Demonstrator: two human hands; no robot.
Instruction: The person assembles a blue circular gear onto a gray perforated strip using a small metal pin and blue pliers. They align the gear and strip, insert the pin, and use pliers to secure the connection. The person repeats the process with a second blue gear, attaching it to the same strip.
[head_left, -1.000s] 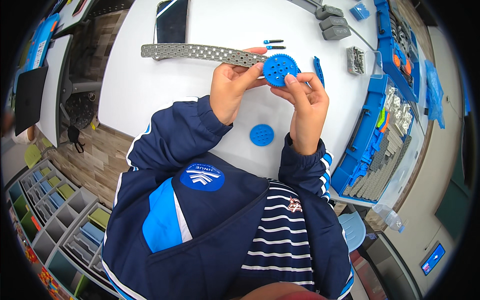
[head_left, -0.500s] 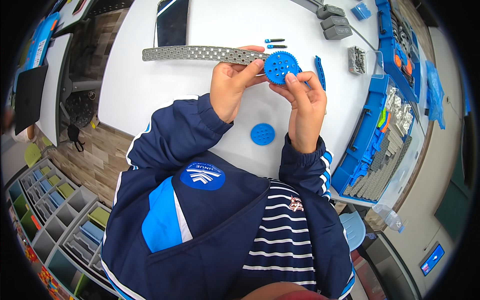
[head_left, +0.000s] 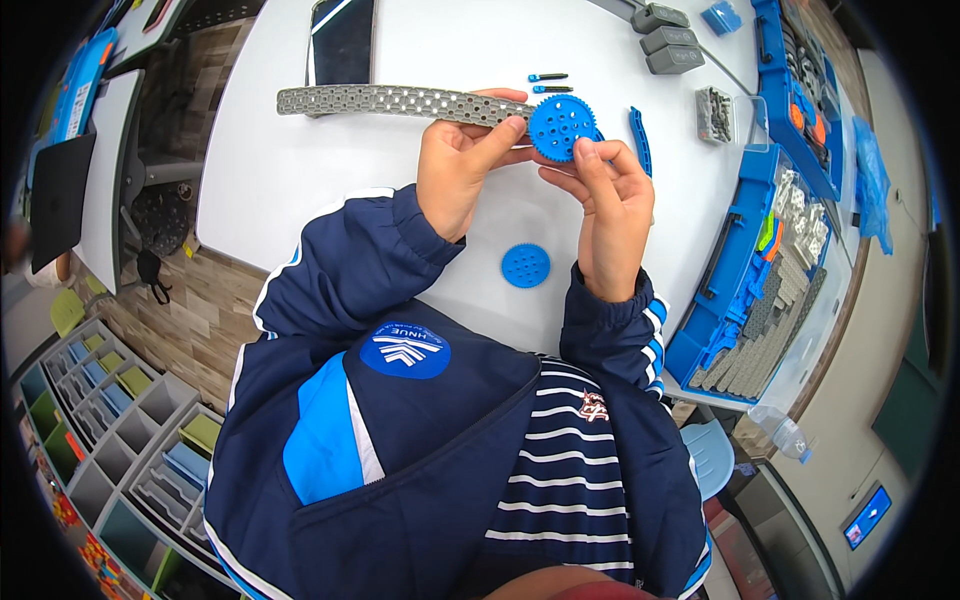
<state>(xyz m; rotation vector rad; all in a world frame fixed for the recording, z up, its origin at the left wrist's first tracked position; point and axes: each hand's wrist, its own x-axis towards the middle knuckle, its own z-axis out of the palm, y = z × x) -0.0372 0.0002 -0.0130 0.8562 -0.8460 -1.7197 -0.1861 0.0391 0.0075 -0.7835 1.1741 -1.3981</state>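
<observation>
My left hand (head_left: 462, 172) is closed on a long grey perforated beam (head_left: 385, 101), thumb on top near its right end. At that end sits a blue toothed gear (head_left: 561, 126) with holes, facing up. My right hand (head_left: 608, 205) pinches the gear's lower right edge between thumb and fingers. Part of another blue piece shows behind the gear, mostly hidden. Nearer me on the table lies a second blue gear (head_left: 526, 266), flat and touched by neither hand. Just beyond the held gear are two small blue-and-black pins (head_left: 548, 77).
A dark tablet (head_left: 342, 45) lies at the far left of the white table (head_left: 270, 180). To the right are a curved blue piece (head_left: 641, 142), a clear box of small parts (head_left: 714, 117), grey blocks (head_left: 672, 50) and a blue case (head_left: 735, 265) full of building pieces.
The beam and gear have shifted slightly; the beam's left end is a little farther left and higher. My right thumb has moved slightly along the gear's lower edge.
</observation>
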